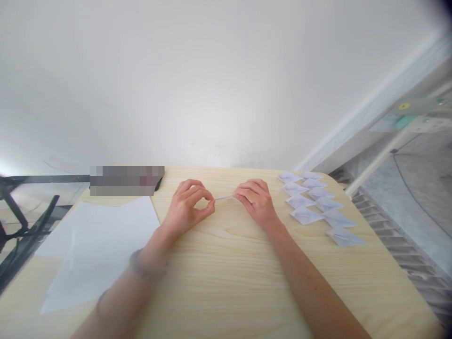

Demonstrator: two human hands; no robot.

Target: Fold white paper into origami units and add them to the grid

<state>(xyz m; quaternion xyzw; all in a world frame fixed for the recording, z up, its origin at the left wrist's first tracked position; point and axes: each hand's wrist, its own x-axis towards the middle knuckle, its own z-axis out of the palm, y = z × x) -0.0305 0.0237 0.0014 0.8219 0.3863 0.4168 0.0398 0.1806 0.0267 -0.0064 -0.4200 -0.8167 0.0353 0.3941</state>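
Observation:
Between my two hands, over the middle of the wooden table, a thin piece of folded white paper is seen nearly edge-on. My left hand pinches its left end between thumb and index finger. At the right end, my right hand grips it with the fingertips. The fingers cover both ends, so the paper's full shape is hidden. On the table to the right lie several folded white paper pieces with pointed ends, set in two rows.
White paper sheets lie at the left, partly under my left forearm. A pixelated dark object sits at the back left edge. Behind the table rises a white wall. Black metal bars stand beyond the left edge.

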